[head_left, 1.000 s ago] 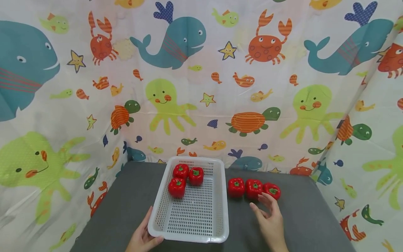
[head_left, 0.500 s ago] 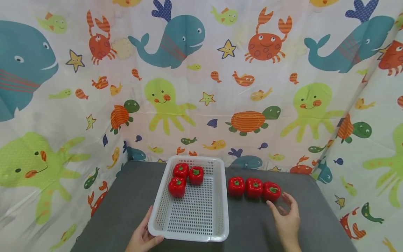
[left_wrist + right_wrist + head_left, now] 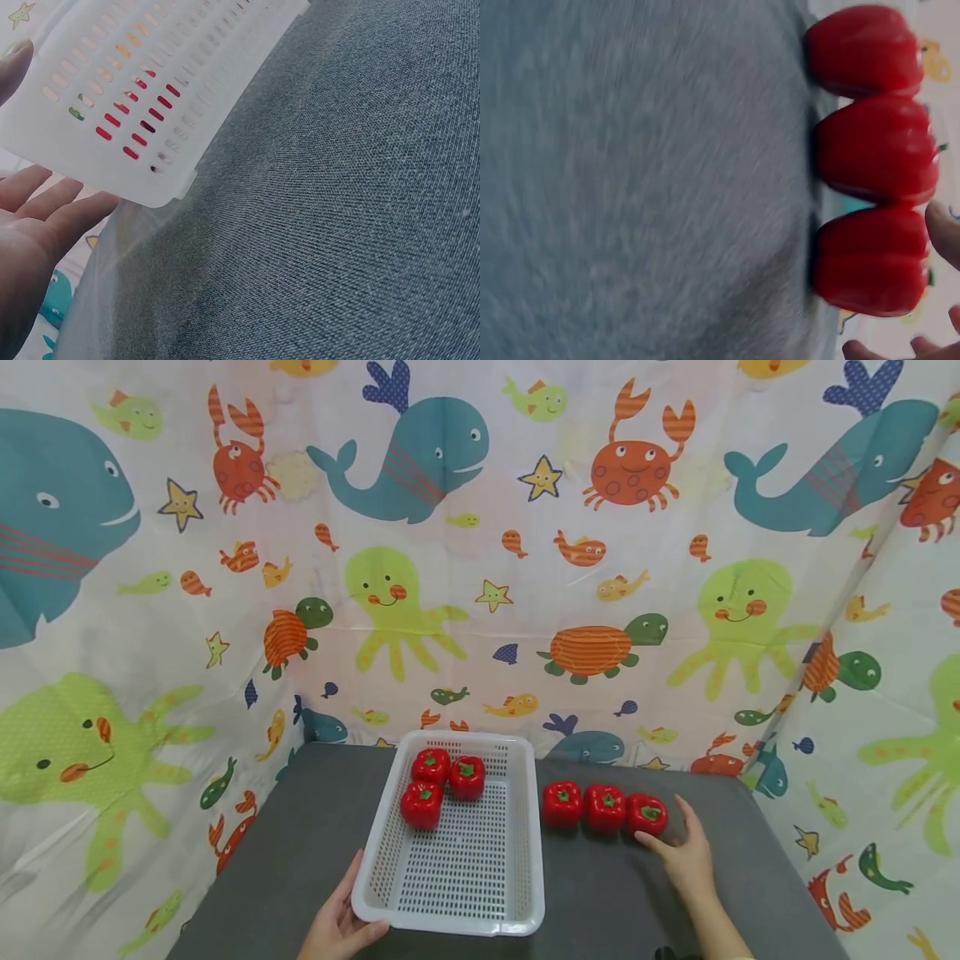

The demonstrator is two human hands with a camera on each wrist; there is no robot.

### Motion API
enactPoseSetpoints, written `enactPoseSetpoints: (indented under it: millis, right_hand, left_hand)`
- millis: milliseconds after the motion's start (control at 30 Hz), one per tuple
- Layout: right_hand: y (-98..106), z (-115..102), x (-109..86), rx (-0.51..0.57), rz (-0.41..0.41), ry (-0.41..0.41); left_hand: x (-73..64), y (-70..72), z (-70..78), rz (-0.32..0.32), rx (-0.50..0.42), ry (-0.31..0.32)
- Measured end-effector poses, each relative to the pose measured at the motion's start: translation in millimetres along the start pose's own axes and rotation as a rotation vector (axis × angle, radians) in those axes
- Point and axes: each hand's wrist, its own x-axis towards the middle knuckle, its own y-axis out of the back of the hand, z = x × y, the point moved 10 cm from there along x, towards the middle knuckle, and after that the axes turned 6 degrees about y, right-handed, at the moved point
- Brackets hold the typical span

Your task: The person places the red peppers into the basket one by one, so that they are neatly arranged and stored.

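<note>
A white plastic basket [image 3: 534, 860] with slotted walls holds three red bell peppers [image 3: 422, 806] in its far left part. At its near left corner, my left hand [image 3: 339, 914] rests with the fingers along the left side and the thumb along the front wall. The left wrist view has those fingers [image 3: 75, 214] fairly straight by the basket wall [image 3: 82, 161]. To the basket's right, three more red bell peppers [image 3: 604, 808] stand in a row. My right hand [image 3: 688, 856] is spread around the rightmost bell pepper [image 3: 647, 815], its thumb by the near side and its fingers beyond the right side.
A dark grey cloth-covered table [image 3: 585, 893] lies under everything. Behind and along both sides hangs a white curtain [image 3: 480, 668] printed with sea animals. A small black object [image 3: 666, 953] shows at the bottom edge near my right forearm.
My right hand has moved right, past the middle pepper of the row, to the right side of the last one. The left hand and the basket stay in place.
</note>
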Motion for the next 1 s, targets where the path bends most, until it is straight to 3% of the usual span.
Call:
enactPoseSetpoints:
  millis: [133,400,667,1000]
  right_hand:
    - [-7.5,14.0,5.7,-0.011,-0.062,-0.017]
    - [-14.8,31.4,10.1,0.065,-0.091,-0.038]
    - [-10.6,32.9,10.9,0.076,-0.047,-0.053]
    - [0.5,36.0,6.6,-0.003,0.024,-0.088]
  left_hand:
    - [-0.3,0.3,-0.7,-0.006,0.007,-0.011]
    - [-1.2,-0.5,-1.5,-0.018,-0.002,-0.030]
    - [-1.6,0.3,-1.1,-0.010,-0.009,-0.042]
    - [-1.3,1.0,2.6,0.012,-0.008,-0.032]
